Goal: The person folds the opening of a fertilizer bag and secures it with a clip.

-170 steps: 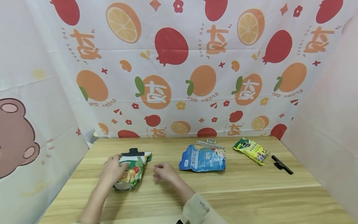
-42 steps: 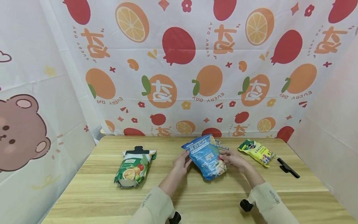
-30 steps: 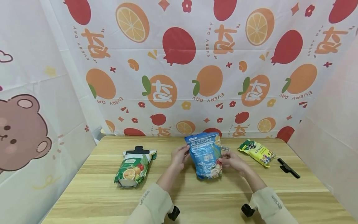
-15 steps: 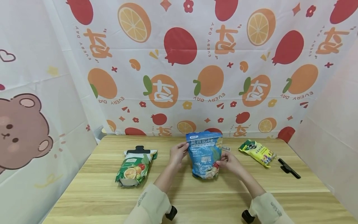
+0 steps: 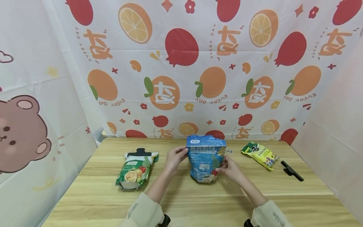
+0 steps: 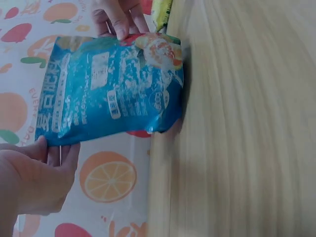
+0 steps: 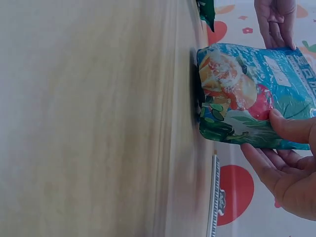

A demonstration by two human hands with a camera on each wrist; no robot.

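A blue fertilizer bag point(image 5: 204, 159) with vegetables printed on it stands upright at the middle of the table. My left hand point(image 5: 175, 159) pinches its upper left edge, thumb in front and fingers behind. On the opposite side my right hand point(image 5: 230, 168) grips the lower right edge; in the right wrist view its thumb point(image 7: 291, 127) presses the printed front. The bag's base is at the tabletop; whether it bears weight there I cannot tell. Behind the bag, a silver clip with a ruler scale point(image 5: 228, 151) is mostly hidden, but shows more in the right wrist view.
To the left lies a green and white bag point(image 5: 134, 171) with a black clip point(image 5: 139, 152) across its top. A yellow-green bag point(image 5: 261, 154) and a loose black clip point(image 5: 292, 171) lie on the right. A fruit-print curtain point(image 5: 181, 78) hangs behind the wooden table point(image 5: 198, 208).
My left hand has left the green and white bag. Both hands have taken the blue bag, which lay flat, and turned it upright. Lately it has shifted slightly left and lower.
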